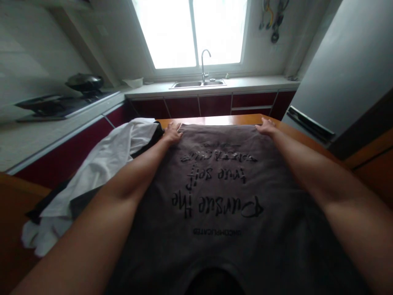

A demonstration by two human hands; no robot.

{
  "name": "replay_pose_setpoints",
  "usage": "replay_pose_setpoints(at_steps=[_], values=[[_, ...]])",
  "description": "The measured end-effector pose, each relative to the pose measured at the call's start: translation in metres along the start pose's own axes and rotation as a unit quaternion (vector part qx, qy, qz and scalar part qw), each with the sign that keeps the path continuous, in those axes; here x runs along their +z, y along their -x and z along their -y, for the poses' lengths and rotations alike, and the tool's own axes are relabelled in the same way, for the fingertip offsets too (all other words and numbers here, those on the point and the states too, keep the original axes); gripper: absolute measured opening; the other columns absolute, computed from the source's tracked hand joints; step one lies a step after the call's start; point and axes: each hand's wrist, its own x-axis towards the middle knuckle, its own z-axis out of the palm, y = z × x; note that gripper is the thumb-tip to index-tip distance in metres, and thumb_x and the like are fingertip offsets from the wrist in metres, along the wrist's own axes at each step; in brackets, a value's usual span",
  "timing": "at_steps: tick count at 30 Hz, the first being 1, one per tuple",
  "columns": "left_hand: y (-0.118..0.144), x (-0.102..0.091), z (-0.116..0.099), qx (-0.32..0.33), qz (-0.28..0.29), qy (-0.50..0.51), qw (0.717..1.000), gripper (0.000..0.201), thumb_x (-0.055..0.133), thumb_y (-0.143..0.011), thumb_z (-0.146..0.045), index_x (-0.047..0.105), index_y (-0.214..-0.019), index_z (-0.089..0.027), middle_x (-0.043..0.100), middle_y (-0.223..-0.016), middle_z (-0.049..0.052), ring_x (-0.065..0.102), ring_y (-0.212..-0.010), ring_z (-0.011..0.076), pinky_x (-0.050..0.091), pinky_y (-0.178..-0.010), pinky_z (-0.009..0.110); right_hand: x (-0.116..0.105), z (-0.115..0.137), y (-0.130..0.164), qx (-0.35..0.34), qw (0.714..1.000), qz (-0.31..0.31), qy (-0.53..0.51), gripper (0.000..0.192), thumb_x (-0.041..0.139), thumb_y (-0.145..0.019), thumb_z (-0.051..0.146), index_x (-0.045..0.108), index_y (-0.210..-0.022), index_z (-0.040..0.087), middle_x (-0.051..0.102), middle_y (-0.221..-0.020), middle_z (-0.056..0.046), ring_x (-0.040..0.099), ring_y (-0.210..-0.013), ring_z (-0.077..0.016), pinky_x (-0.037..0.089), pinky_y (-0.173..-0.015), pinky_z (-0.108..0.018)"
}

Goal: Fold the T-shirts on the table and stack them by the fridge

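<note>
A grey T-shirt (215, 192) with black lettering lies flat on a wooden table (221, 120), neck opening near me and hem at the far edge. My left hand (172, 132) rests on the shirt's far left corner, fingers spread and pressing down. My right hand (267, 126) lies on the far right corner in the same way. Both arms stretch out over the shirt's sides.
A pile of white and dark clothes (101, 164) lies on the table left of the shirt. Beyond the table run dark red cabinets, a counter with a sink and tap (202, 78), a stove with a pan (84, 82) at left and a grey fridge (346, 82) at right.
</note>
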Motion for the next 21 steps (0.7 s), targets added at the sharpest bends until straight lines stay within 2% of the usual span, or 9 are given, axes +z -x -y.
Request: replay_pose_setpoints(at_steps=[3,6,8,11,16,18,21], values=[[0.03,0.004,-0.006,0.063,-0.007,-0.035,0.997,0.059,0.068,-0.084,-0.024,0.057,-0.142,-0.017,0.037,-0.158,0.018,0.036,-0.144,0.0408,0.026,-0.12,0.053,0.017,0.012,0.046,0.017,0.996,0.03,0.088,0.053,0.057,-0.095,0.031,0.052,-0.145,0.012,0.042,-0.154,-0.023,0.034,-0.146,-0.037,0.029,-0.117,-0.058],[0.07,-0.004,-0.013,0.146,0.028,-0.024,0.989,0.051,0.063,-0.087,-0.024,0.062,-0.136,-0.014,0.05,-0.149,0.017,0.042,-0.142,0.0352,0.029,-0.122,0.048,0.016,0.016,0.102,-0.074,0.988,0.073,0.118,0.054,0.049,-0.098,0.037,0.049,-0.148,0.018,0.034,-0.162,-0.019,0.027,-0.15,-0.0367,0.024,-0.118,-0.063],[0.107,-0.017,-0.018,0.19,0.066,-0.004,0.98,0.048,0.064,-0.086,-0.028,0.064,-0.133,-0.015,0.055,-0.145,0.015,0.045,-0.141,0.033,0.031,-0.122,0.046,0.005,0.015,0.142,-0.138,0.979,0.098,0.118,0.055,0.047,-0.098,0.04,0.049,-0.148,0.019,0.034,-0.163,-0.017,0.026,-0.151,-0.0369,0.023,-0.118,-0.063],[0.179,-0.045,-0.025,0.241,0.116,0.005,0.964,0.048,0.065,-0.087,-0.033,0.064,-0.134,-0.022,0.055,-0.147,0.011,0.048,-0.139,0.0317,0.035,-0.12,0.047,-0.022,0.015,0.205,-0.202,0.964,0.128,0.115,0.053,0.047,-0.098,0.044,0.053,-0.146,0.024,0.034,-0.163,-0.014,0.024,-0.152,-0.0359,0.021,-0.119,-0.065],[0.305,-0.095,-0.039,0.339,0.208,0.016,0.917,0.047,0.058,-0.097,-0.031,0.057,-0.143,-0.034,0.048,-0.155,0.004,0.046,-0.141,0.0266,0.037,-0.12,0.046,-0.066,0.017,0.32,-0.315,0.936,0.142,0.072,0.047,0.044,-0.1,0.033,0.054,-0.145,0.028,0.039,-0.162,-0.01,0.029,-0.152,-0.0294,0.027,-0.119,-0.061],[0.342,-0.109,-0.04,0.367,0.247,0.019,0.897,0.047,0.057,-0.099,-0.032,0.054,-0.146,-0.038,0.047,-0.156,0.001,0.042,-0.145,0.0254,0.033,-0.122,0.046,-0.078,0.016,0.365,-0.342,0.924,0.161,0.056,0.046,0.042,-0.1,0.025,0.056,-0.143,0.028,0.042,-0.16,-0.009,0.032,-0.15,-0.027,0.03,-0.12,-0.058],[0.377,-0.117,-0.037,0.389,0.282,0.002,0.877,0.05,0.057,-0.1,-0.036,0.049,-0.149,-0.042,0.045,-0.158,0.0,0.034,-0.15,0.0264,0.025,-0.125,0.051,-0.088,0.011,0.417,-0.348,0.913,0.205,0.05,0.046,0.04,-0.102,0.024,0.055,-0.146,0.027,0.043,-0.159,-0.009,0.036,-0.149,-0.0255,0.031,-0.12,-0.055]])
